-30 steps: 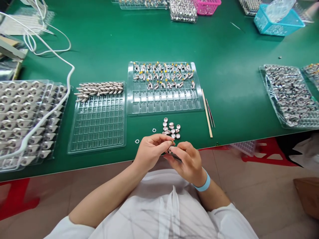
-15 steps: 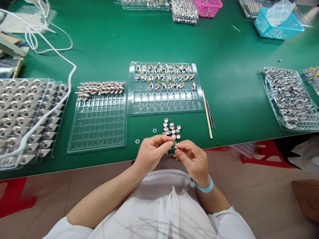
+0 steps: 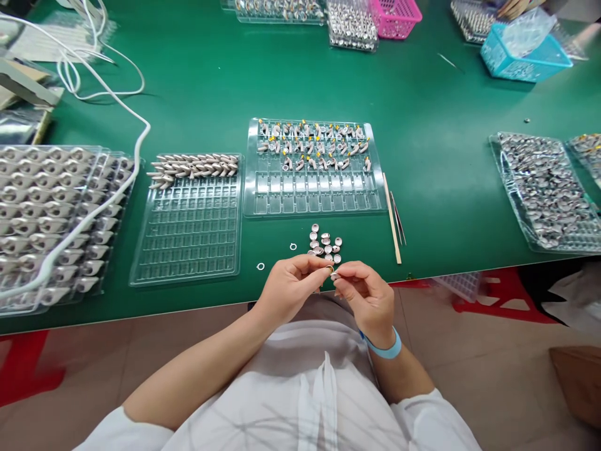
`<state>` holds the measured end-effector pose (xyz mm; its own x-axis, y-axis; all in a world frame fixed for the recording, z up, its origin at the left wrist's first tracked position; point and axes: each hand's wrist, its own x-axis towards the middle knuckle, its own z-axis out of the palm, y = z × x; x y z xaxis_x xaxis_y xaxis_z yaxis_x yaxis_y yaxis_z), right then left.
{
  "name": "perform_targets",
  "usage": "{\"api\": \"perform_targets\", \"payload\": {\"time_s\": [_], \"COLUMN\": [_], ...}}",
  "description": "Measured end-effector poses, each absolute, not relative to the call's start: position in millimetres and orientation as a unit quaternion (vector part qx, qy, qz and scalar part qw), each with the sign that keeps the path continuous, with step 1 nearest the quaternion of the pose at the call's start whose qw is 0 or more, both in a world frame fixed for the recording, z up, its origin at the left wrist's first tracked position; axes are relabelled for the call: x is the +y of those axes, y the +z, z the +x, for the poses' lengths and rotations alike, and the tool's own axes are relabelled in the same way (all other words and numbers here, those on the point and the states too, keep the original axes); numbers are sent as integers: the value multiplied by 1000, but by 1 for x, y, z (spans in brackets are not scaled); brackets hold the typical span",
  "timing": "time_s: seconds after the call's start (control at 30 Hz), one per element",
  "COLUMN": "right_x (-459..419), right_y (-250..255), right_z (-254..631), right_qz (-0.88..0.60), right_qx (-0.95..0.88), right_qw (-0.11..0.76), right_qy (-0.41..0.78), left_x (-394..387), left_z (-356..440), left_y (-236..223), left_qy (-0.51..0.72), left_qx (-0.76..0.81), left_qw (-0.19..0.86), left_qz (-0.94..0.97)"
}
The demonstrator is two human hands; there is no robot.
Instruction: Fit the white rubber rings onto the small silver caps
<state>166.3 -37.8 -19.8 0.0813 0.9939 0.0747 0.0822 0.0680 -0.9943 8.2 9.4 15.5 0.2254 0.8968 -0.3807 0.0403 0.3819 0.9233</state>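
My left hand [image 3: 292,285] is closed in a pinch on a small part with a gold-coloured ring [image 3: 329,269], mostly covered by the fingers. Close against it, my right hand [image 3: 369,297] pinches a small round silvery cap [image 3: 334,276] between thumb and forefinger. Just beyond the fingertips lies a loose group of small round metal caps [image 3: 325,241] on the green table. Two thin white washers, one nearer [image 3: 260,266] and one farther [image 3: 293,247], lie to the left of the caps.
A clear tray [image 3: 314,203] beyond the caps holds rows of small curved parts with orange tips. Left are a partly filled tray [image 3: 188,238], stacked trays of metal parts [image 3: 51,219] and a white cable [image 3: 113,94]. Right are a wooden stick [image 3: 392,219], tweezers [image 3: 398,219] and a full tray [image 3: 544,188].
My right hand has turned and drawn slightly right, so its thumb and forefinger now show the round cap. My left hand keeps its pinch. A co-worker's hand has appeared at the top right.
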Motion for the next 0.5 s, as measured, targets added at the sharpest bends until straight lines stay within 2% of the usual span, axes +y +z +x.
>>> {"api": "perform_targets", "payload": {"time_s": [0.17,0.5], "right_x": [-30,-19], "right_y": [-13,5], "right_z": [173,180], "right_qz": [-516,-514], "right_qx": [-552,-519], "right_qw": [498,435], "right_qy": [426,526], "left_x": [12,11], "left_z": [6,-1], "left_y": [16,11], "left_qy": [300,271], "left_qx": [513,458], "left_qw": [658,688], "left_qz": [462,493]}}
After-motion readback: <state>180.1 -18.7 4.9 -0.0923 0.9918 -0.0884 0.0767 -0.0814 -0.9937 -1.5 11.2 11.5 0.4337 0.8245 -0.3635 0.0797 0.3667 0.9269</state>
